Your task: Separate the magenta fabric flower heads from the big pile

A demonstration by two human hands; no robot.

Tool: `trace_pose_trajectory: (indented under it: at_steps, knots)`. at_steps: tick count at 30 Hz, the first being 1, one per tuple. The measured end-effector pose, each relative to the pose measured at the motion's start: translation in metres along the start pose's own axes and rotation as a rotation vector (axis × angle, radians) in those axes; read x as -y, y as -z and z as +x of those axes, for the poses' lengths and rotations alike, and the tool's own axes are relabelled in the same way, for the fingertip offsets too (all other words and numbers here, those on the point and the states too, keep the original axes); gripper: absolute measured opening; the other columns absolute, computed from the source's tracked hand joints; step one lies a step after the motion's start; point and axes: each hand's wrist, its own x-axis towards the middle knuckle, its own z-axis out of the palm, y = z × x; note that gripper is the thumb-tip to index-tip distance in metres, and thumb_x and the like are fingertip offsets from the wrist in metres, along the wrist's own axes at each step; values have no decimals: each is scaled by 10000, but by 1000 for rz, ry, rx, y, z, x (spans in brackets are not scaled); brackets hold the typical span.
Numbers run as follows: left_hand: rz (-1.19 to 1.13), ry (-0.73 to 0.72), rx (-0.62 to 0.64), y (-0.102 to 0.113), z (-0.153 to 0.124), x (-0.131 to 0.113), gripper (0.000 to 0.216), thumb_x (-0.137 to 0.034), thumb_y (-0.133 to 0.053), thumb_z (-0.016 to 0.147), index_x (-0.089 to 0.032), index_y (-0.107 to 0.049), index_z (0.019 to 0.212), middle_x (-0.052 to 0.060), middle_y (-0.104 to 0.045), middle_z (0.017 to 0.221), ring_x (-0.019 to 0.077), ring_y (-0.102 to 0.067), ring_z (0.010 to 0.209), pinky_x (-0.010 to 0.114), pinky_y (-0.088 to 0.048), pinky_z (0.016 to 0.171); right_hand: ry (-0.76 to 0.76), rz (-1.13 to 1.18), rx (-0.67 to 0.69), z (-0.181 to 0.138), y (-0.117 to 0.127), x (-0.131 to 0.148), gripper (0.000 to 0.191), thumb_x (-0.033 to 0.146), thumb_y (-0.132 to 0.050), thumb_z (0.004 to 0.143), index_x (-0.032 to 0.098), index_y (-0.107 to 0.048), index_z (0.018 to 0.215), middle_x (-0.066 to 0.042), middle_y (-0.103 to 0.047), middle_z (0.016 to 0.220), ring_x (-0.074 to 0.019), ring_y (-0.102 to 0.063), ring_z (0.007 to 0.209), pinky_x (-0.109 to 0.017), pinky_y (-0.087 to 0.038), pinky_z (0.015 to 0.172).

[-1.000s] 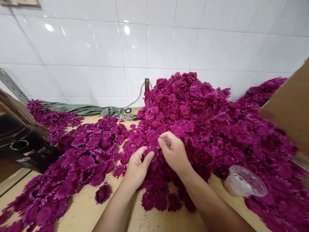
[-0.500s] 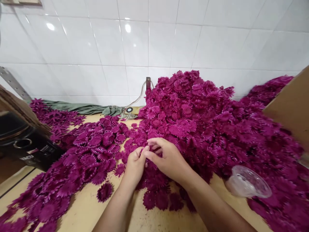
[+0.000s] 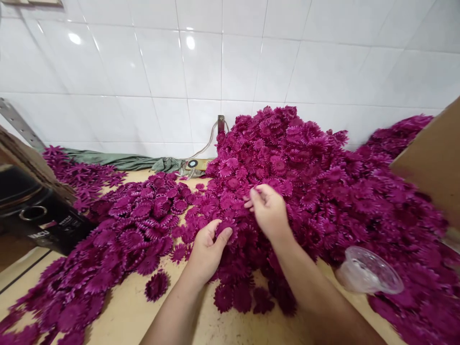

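Note:
My left hand (image 3: 208, 249) pinches a magenta artificial flower piece (image 3: 226, 231) between thumb and fingers, low over the table's middle. To its right and a bit higher, my right hand (image 3: 269, 211) is closed, thumb against fingertips, at the front of a big heap of magenta flower pieces (image 3: 280, 163). Something magenta shows at its fingertips, seemingly a flower piece, though it blends with the heap behind. Below the hands, more flower pieces (image 3: 241, 297) lie on the pale tabletop (image 3: 215, 330). One single cupped flower (image 3: 157, 285) lies apart, left of my left forearm.
On the left spreads another pile of flower pieces (image 3: 108, 258), beside a black canister (image 3: 39, 215). Pointed star-shaped pieces (image 3: 82, 177) lie behind it. A clear plastic tub (image 3: 370, 270) rests tilted at right. Cardboard (image 3: 431, 158) borders the right side; a tiled wall (image 3: 201, 62) stands behind.
My hands were together over the flowers and are now apart. The right one has moved up and right over the heap; the left one keeps a flower piece, now more visible.

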Motion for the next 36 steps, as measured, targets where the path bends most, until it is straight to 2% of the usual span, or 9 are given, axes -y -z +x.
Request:
trace_pose_trajectory:
  at_steps: [4,7,11,14,21,24,29,31,36]
  knots:
    - [20,39,-53,1,1,2,300,-444,-595,652,-177,-495,559,-55,-481,476,94,-425,465,220,-364,505,131,-184,-148,9,19,-3,284,220,-473,710,148,-533,979,-137,-581,1013,-241,-563,952,-427,-433,846]
    - [50,69,-103,0,4,3,407,-529,-568,643,-185,-432,474,-66,-429,398,75,-367,397,210,-321,450,311,-262,-57,-7,20,10,283,210,-507,712,176,-575,985,-128,-542,1143,-245,-455,1119,-444,-333,969]
    - [-8,138,-102,1,4,4,485,-640,-544,588,-190,-423,454,-69,-415,357,67,-328,349,205,-283,391,165,-111,385,-32,2,26,167,246,-525,742,189,-604,878,-62,-648,879,-181,-598,819,-347,-474,773]
    - [0,198,-107,2,2,2,541,-691,-402,658,-190,-482,472,-27,-486,389,108,-426,397,228,-347,428,36,-35,486,-37,-8,23,117,168,-525,713,174,-597,804,-19,-637,729,-139,-593,655,-273,-477,648]
    - [36,-34,74,-6,1,-5,325,-494,-566,676,-169,-558,660,0,-605,665,149,-527,656,255,-426,673,12,-24,273,-34,-5,15,101,188,-467,721,177,-567,730,7,-594,632,-127,-556,574,-252,-442,576]
    - [47,-65,72,-6,1,-5,249,-412,-567,696,-171,-525,649,-27,-539,615,124,-476,607,237,-408,631,18,42,201,-27,-6,18,70,222,-480,712,182,-535,697,9,-580,603,-125,-553,555,-247,-442,559]
    - [58,-27,71,-3,-4,-5,273,-407,-572,680,-176,-484,562,-53,-448,522,98,-400,518,213,-354,529,-83,200,-118,8,13,10,123,314,-477,710,196,-441,709,23,-562,568,-117,-563,493,-237,-436,490]
    - [17,2,55,-4,-4,-5,281,-420,-573,673,-177,-487,561,-52,-459,518,97,-406,510,215,-358,525,-81,189,-118,18,24,2,161,341,-500,694,194,-441,724,24,-553,571,-121,-569,502,-239,-438,483]
    - [-85,40,27,-7,0,-1,244,-390,-632,624,-164,-571,693,-19,-580,604,126,-511,593,248,-415,610,74,-21,-133,5,30,-6,234,251,-516,699,172,-491,918,-92,-579,931,-164,-595,776,-312,-491,659]
